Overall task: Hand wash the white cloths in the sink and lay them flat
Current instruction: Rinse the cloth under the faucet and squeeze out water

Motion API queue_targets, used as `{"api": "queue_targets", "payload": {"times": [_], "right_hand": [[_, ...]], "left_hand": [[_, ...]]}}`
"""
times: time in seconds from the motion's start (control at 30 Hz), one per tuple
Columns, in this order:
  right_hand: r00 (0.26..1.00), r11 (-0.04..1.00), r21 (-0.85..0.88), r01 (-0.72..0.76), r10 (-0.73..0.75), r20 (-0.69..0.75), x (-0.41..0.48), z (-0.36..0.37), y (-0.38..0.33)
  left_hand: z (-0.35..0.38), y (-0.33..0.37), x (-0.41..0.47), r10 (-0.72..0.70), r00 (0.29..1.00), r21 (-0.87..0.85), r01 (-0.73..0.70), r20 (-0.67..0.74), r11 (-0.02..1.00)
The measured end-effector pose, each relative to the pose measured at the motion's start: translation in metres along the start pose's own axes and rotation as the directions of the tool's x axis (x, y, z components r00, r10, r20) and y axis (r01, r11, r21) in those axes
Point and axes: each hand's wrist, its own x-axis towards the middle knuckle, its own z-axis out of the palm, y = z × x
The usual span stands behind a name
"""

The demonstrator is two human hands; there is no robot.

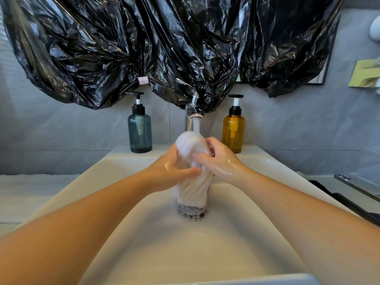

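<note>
Item: white cloth (192,167), one seen, bunched and twisted into an upright roll at centre frame, directly under the running tap (194,112); water drains off its lower end into the sink (127,202).

Left hand (174,171): grip clamped around the cloth's left side, thumb across the front.

Right hand (220,161): grip clamped on the cloth's right side, fingers pressed into the fabric. Both hands are wet.

Surroundings: blue-grey pump bottle (139,132) left of the tap, amber pump bottle (233,132) right of it, black plastic sheeting (164,42) across the upper frame.

Progress: judged mid-wash, at rinsing or wringing. No cloth visibly laid flat on the worktop (30,192); laying out remains.
</note>
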Motion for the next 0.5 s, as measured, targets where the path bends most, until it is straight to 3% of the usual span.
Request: {"api": "queue_targets", "payload": {"times": [0.17,0.27,0.5], "right_hand": [[0.983,0.961,0.206,-0.182,0.170,0.076,0.000,-0.007,-0.004],[0.975,0.919,0.327,-0.221,0.197,0.105,0.001,-0.008,-0.001],[0.950,0.855,0.415,-0.311,0.266,0.164,0.003,0.001,-0.002]], "left_hand": [[0.003,0.007,0.007,-0.095,0.989,-0.032,0.092,-0.113,0.995],[0.001,0.011,0.010,-0.139,0.976,-0.070,0.129,-0.165,0.989],[0.012,0.005,0.008,-0.032,0.957,-0.227,-0.037,-0.290,0.973]]}}
